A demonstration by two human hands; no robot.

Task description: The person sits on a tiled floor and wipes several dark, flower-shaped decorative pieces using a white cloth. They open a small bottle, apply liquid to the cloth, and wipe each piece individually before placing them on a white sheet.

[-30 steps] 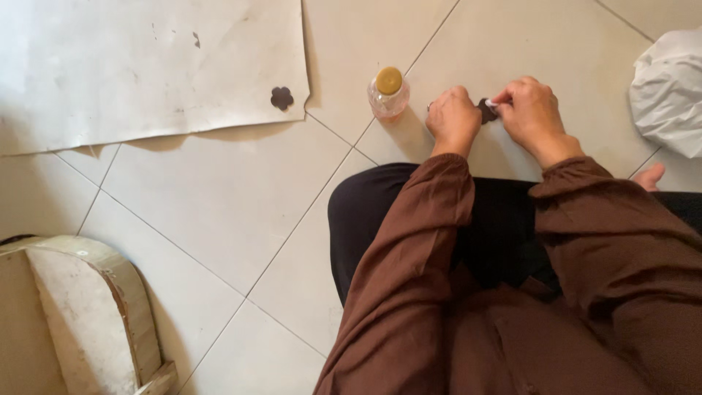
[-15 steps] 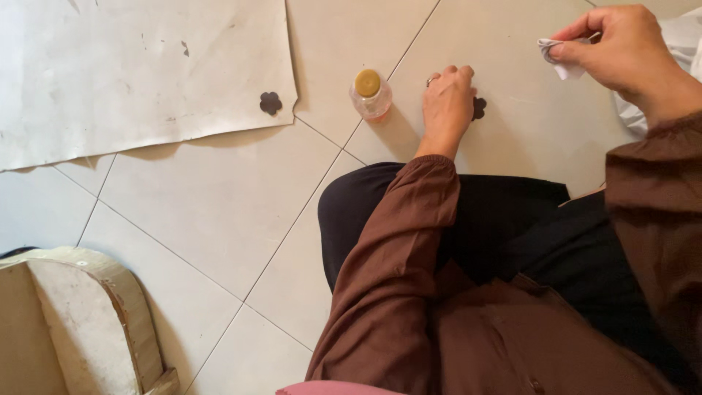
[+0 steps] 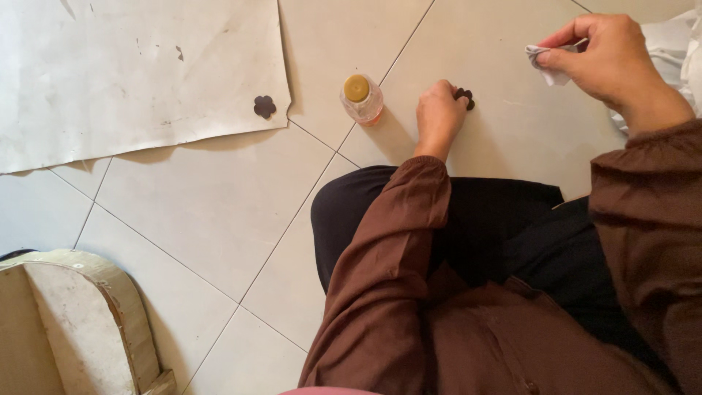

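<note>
My left hand [image 3: 437, 117] rests on the tiled floor, its fingers closed on a small dark flower-shaped piece [image 3: 465, 96] that it presses down. My right hand [image 3: 607, 58] is raised to the upper right and pinches a small white scrap of cloth or tissue [image 3: 545, 60]. A small clear bottle with a yellow cap [image 3: 361, 99] stands on the floor just left of my left hand. A second dark flower-shaped piece [image 3: 265, 107] lies on the corner of a large white paper sheet [image 3: 131, 73].
A white crumpled cloth or bag [image 3: 673, 44] lies at the far right edge. A worn cream-coloured curved object [image 3: 80, 322] sits at the bottom left. My brown sleeves and dark trousers fill the lower right.
My right hand left the dark piece, swung up to the right and picked up the white scrap. It has since come slightly left. My left hand stays on the piece.
</note>
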